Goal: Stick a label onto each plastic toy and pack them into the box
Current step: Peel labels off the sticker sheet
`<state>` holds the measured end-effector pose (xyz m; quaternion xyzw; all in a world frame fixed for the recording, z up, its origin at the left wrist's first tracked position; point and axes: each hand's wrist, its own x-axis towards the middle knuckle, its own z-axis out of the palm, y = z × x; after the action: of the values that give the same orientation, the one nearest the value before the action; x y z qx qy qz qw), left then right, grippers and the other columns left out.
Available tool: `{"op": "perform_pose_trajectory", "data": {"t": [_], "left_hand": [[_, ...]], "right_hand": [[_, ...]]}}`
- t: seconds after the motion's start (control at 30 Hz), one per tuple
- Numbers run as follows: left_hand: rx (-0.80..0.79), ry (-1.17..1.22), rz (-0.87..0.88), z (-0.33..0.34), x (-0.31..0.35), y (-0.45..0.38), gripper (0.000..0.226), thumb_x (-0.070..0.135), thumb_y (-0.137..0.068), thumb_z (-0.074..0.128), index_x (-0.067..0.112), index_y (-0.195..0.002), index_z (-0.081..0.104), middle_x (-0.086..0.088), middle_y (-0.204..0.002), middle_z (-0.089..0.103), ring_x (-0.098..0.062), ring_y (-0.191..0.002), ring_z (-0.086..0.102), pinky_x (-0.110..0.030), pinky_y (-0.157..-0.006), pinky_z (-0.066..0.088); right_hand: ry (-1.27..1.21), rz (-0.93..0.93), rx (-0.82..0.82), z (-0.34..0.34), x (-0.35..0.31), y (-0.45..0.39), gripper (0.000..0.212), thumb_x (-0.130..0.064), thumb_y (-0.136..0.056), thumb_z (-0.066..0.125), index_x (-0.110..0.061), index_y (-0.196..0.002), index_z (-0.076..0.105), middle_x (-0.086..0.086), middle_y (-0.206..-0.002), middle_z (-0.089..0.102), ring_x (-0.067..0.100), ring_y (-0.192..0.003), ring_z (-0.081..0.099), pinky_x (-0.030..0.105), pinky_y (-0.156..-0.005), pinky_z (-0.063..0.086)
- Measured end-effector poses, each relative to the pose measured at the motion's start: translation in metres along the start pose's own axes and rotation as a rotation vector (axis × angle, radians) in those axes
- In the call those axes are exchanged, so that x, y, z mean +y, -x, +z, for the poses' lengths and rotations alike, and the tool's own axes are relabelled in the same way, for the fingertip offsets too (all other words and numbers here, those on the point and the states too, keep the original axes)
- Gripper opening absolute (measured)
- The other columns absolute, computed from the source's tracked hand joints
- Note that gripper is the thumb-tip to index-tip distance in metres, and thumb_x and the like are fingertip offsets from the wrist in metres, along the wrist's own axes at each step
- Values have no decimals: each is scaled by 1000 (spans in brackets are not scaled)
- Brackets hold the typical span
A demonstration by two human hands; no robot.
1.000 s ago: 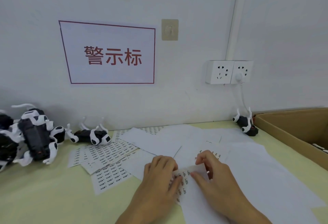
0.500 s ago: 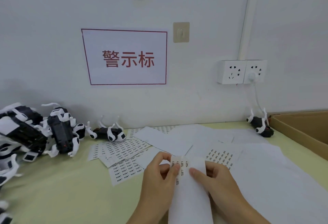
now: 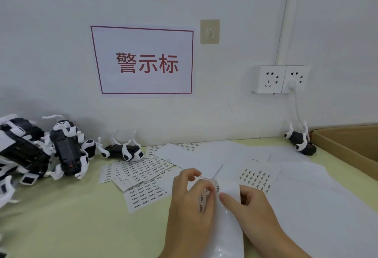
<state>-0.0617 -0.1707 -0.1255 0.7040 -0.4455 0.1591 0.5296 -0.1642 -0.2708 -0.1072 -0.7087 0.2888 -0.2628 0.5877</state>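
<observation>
Near centre on the tabletop (image 3: 61,227), both hands hold one label sheet (image 3: 227,216) lifted off the surface. Left hand (image 3: 190,202) curls its fingers round the sheet's top left edge, thumb on the printed strip; right hand (image 3: 255,210) pinches the right side, thumb on the front. More label sheets (image 3: 139,171) fan out just left of the hands, another printed one (image 3: 255,177) sits just beyond the right hand, and blank backing sheets (image 3: 306,186) spread right. Far left: pile of black-and-white plastic toys (image 3: 41,151), one more toy (image 3: 124,151) by the wall. Far right: single toy (image 3: 300,143) just beside the cardboard box (image 3: 351,145). Red-bordered sign (image 3: 143,61) and socket (image 3: 280,78) on the wall.
</observation>
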Motion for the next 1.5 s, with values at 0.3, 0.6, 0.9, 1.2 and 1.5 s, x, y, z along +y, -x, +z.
{"op": "perform_pose_trajectory", "data": {"t": [0.3, 0.6, 0.9, 1.2, 1.5], "left_hand": [[-98, -141, 139, 5, -1, 2, 12, 12, -80, 67, 19, -85, 76, 10, -83, 69, -8, -76, 62, -23, -72, 46], [-163, 199, -388, -1, -1, -6, 43, 6, -78, 79, 44, -58, 72, 14, -70, 72, -5, -62, 66, -19, -63, 52], [-135, 90, -146, 2, -3, -2, 16, 4, -81, 72, 18, -77, 78, 14, -73, 69, -3, -75, 64, -15, -63, 49], [-129, 64, -139, 3, -3, -3, 15, 1, -78, 71, 15, -71, 70, 7, -68, 65, -9, -69, 62, -26, -58, 52], [-97, 173, -196, 3, -4, -4, 31, -5, -77, 71, 26, -74, 69, 13, -76, 68, -10, -73, 65, -18, -57, 50]], "right_hand": [[73, -80, 63, 3, 2, -1, 22, -11, -86, 71, -25, -72, 78, -6, -74, 76, 7, -74, 71, 25, -69, 54], [254, -150, 52, 6, 3, 1, 18, -6, -87, 69, -17, -76, 76, 1, -72, 74, 13, -68, 68, 29, -67, 53], [300, -165, 59, 6, 4, 0, 16, -8, -87, 68, -12, -73, 73, 5, -69, 72, 16, -66, 65, 29, -63, 50], [349, -208, 69, 7, 6, -1, 13, -8, -86, 69, -8, -73, 71, 8, -69, 69, 16, -63, 61, 28, -62, 47], [229, -152, 52, 5, 3, -2, 12, -12, -87, 68, -16, -80, 77, -1, -75, 75, 18, -76, 71, 40, -76, 57]]}}
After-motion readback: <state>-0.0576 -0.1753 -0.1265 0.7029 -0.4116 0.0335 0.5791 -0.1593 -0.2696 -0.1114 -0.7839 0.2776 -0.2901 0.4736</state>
